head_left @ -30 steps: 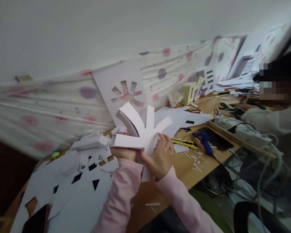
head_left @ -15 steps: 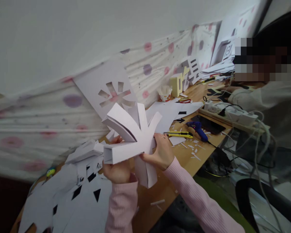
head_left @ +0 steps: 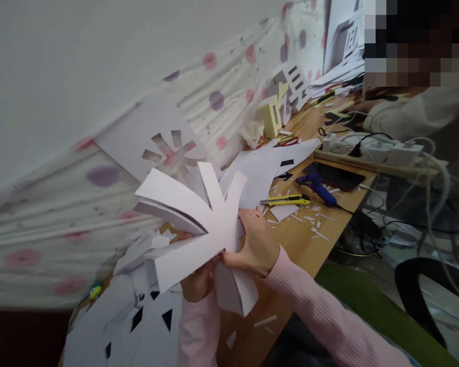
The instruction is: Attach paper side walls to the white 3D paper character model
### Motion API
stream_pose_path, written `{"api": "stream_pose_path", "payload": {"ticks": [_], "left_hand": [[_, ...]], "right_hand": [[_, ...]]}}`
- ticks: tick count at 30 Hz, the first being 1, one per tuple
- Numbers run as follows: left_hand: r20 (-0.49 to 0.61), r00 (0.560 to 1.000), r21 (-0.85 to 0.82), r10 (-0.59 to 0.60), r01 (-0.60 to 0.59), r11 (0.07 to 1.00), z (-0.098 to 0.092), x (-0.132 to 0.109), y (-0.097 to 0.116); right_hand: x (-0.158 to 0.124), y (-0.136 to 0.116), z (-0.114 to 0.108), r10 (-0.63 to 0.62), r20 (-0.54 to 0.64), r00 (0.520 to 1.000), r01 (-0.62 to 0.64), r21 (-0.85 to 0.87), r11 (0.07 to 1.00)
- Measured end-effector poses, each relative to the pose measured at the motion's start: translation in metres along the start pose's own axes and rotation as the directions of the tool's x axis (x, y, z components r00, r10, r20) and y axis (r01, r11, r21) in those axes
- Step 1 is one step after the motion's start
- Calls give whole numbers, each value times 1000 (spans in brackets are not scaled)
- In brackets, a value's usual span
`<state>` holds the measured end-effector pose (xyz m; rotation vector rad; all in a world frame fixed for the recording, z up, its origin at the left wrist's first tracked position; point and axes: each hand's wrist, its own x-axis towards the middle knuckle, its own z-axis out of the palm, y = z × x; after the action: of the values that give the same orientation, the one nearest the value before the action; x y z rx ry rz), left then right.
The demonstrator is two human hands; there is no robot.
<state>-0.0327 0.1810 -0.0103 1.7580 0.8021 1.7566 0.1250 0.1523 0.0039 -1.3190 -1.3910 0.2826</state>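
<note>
Between my hands is a white paper 3D character, a hollow box-like shape with several strokes fanning out from its middle. My left hand grips it from below and behind, with most of the fingers hidden by the strokes. On the right edge, my right hand pinches the character between thumb and fingers near its centre. At the upper left stroke, a dark gap shows between its face and its side wall. A white sheet with a matching cut-out leans on the wall behind it.
A yellow box cutter, a blue glue gun and a dark phone lie to the right among paper scraps. Cut sheets cover the left. Beyond a power strip, a co-worker's sleeve shows.
The paper character has tilted and shifted slightly left and closer, so its open lower-left stroke end no longer faces me. Both hands keep hold of it. The camera view has turned a little.
</note>
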Motion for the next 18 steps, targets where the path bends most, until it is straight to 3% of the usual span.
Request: {"api": "stream_pose_path", "payload": {"ticks": [3, 7, 14, 18], "left_hand": [[-42, 996, 29, 74, -73, 997, 10, -3, 12], [-70, 984, 103, 164, -156, 982, 13, -5, 32], [-110, 962, 178, 248, -226, 958, 19, -17, 54], [-102, 922, 322, 375, -326, 889, 18, -19, 57]], "right_hand": [[-1, -4, -9, -58, -6, 998, 58, -12, 998], [-6, -8, -22, -148, 70, 986, 148, 4, 989], [-16, -17, -36, -149, 239, 959, 142, 50, 989], [-17, -18, -41, -168, 253, 953, 155, 71, 985]]}}
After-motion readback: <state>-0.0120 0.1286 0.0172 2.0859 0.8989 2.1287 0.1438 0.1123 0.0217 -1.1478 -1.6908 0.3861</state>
